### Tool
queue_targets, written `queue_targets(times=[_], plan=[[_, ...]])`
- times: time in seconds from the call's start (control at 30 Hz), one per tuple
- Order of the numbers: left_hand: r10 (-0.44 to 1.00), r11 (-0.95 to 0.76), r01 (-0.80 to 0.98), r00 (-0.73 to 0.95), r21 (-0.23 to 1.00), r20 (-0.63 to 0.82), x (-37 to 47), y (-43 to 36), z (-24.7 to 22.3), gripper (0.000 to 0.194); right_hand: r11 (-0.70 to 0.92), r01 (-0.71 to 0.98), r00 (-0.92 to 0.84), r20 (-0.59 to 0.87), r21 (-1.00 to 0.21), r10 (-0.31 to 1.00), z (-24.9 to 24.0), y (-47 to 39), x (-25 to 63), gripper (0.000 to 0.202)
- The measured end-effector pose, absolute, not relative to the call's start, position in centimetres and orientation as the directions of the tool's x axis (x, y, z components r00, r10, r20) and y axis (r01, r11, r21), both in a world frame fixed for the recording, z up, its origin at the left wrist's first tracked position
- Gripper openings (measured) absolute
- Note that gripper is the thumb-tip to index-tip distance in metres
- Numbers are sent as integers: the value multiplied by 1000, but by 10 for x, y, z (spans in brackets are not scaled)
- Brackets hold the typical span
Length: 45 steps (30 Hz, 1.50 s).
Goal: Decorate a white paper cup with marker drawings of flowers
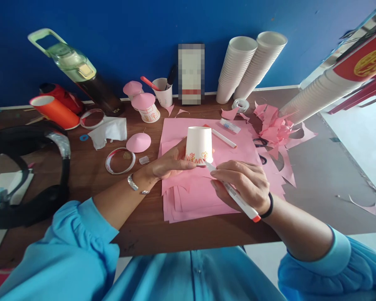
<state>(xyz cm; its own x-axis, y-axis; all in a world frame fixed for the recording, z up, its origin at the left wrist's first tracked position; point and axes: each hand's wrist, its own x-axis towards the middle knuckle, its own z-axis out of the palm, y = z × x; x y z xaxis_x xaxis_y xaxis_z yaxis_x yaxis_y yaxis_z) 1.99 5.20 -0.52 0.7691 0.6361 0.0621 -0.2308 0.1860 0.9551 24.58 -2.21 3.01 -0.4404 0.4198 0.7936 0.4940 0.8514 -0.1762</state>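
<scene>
A white paper cup (199, 142) stands upside down in my left hand (174, 161), whose fingers wrap round its left side and lower rim. Red and yellow-green flower drawings run along the cup's lower part. My right hand (242, 182) is closed on a white marker (238, 198) with an orange-red end, its tip touching or very near the cup's lower edge. Under both hands lie pink paper sheets (175, 205). Another white marker (224, 138) and a glue tube (230, 126) rest on the sheets behind the cup.
Cups with pink cone tops (148, 109), a pen cup (164, 98) and a bottle (97, 90) stand at the back left. Stacked cups (236, 67), pink scraps (275, 127) and scissors (263, 159) are right. Tape rings (120, 172) and a headset (64, 171) lie left.
</scene>
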Motion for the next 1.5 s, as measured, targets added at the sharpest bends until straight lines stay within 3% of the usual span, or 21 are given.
queue_targets(times=[0.2,0.43,0.6,0.87,1.1,1.5], plan=[[641,238,-179,768,955,-15,20,53,-20,87,861,475,-454,787,-182,417,25,-21,245,18],[636,173,-176,771,969,26,21,52,-6,65,884,427,-448,804,-191,391,30,-23,245,14],[627,97,-146,778,985,54,17,54,-1,69,864,462,-435,798,-199,417,31,-23,245,13],[617,96,-128,786,987,42,16,54,-2,52,859,478,-452,787,-184,420,27,-23,244,12],[625,144,-133,780,981,14,19,51,0,61,847,498,-455,774,-189,440,26,-23,243,14],[637,150,-122,771,981,-1,18,52,-4,57,852,480,-477,753,-207,452,26,-23,243,13]])
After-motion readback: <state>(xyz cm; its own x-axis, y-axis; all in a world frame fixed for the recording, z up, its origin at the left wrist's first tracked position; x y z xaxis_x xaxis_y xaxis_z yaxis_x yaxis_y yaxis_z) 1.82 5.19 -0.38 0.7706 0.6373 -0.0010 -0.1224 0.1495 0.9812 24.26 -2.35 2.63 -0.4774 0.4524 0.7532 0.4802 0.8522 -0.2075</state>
